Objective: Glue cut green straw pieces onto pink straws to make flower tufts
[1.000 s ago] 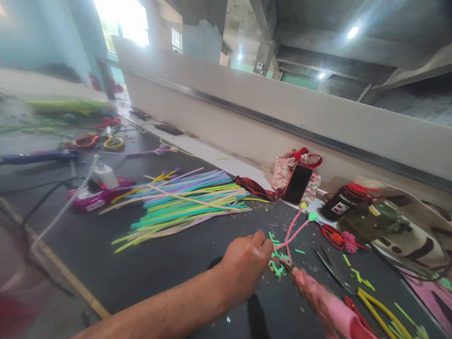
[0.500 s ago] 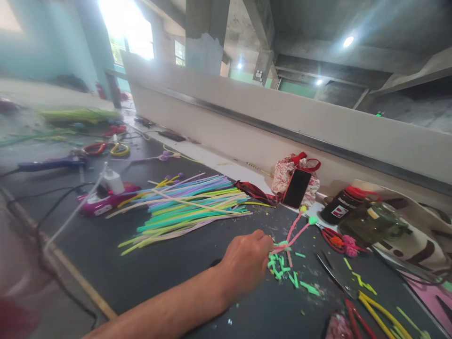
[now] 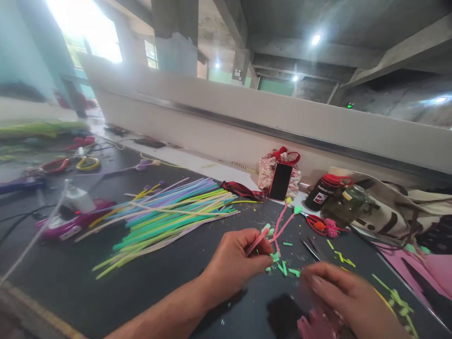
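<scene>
Since half a second ago, the right hand (image 3: 348, 294) has come into the lower right, blurred and half curled; whether it grips anything, I cannot tell. At centre, the left hand (image 3: 231, 256) pinches a green-tipped pink stick (image 3: 259, 239). Beyond, pink stems (image 3: 282, 230) already bear coloured heads (image 3: 297, 210); left of centre, long sticks (image 3: 169, 216) lie uncut. The bottle (image 3: 319, 195) and bag (image 3: 264, 172) hide their contents.

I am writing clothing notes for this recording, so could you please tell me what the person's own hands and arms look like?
The left hand wears no glove, and its forearm shows no sleeve, watch or bracelet. The right hand also appears without a glove, but it is blurred, so small jewellery cannot be judged.
</scene>
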`<state>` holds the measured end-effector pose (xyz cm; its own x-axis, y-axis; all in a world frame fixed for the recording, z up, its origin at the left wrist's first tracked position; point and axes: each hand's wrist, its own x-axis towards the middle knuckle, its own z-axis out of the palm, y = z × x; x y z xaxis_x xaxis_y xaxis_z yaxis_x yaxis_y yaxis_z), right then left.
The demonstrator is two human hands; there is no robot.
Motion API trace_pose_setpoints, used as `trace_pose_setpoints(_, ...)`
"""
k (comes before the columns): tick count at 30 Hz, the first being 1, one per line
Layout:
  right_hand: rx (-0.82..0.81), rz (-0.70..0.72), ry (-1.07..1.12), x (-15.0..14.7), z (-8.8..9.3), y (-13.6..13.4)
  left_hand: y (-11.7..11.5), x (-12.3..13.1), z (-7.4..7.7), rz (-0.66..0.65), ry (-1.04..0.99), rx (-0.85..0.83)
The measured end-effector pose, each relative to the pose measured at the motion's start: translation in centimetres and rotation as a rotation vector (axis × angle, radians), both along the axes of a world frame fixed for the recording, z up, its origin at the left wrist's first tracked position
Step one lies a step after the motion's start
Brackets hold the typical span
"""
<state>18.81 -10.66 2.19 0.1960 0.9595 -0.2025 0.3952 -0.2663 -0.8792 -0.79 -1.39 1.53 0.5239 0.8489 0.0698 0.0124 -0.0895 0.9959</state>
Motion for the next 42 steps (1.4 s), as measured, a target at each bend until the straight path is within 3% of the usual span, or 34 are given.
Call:
trace_pose_setpoints(3, -0.067, 0.081, 0.29, -2.5, 0.9, 2.9, -0.3, -0.1, -0.1, 0.003, 0.072, 0.084)
trace_pose_setpoints(5, -0.069, 0.131, 0.368, -3.5, 1.1, 4.1, -0.4, -0.3, 0.0, 0.002, 0.111, 0.129)
trace_pose_setpoints(11, -0.051, 0.239, 0.338, -3.9, 1.3, 4.9, -0.2, -0.7, 0.1, -0.005, 0.144, 0.159)
trace_pose_setpoints(19, -0.034, 0.225, 0.296, -2.9, 0.6, 4.9, 0.0, -0.4, -0.1, -0.048, 0.169, 0.107)
trace_pose_setpoints(23, -0.038, 0.146, 0.393, -1.8, 0.2, 4.6, -0.1, -0.8, 0.4, -0.089, 0.165, 0.106)
trace_pose_setpoints(28, -0.026, 0.033, 0.517, -1.2, 0.5, 4.1, 0.4, -0.9, 0.9, -0.12, 0.077, -0.082)
trace_pose_setpoints(33, -0.001, 0.061, 0.554, -1.7, 1.1, 3.8, 0.6, -0.3, 0.4, -0.16, 0.029, -0.276)
trace_pose_setpoints(42, 0.069, 0.203, 0.253, -1.9, 2.2, 3.8, 0.7, -0.8, 0.6, -0.177, -0.055, -0.414)
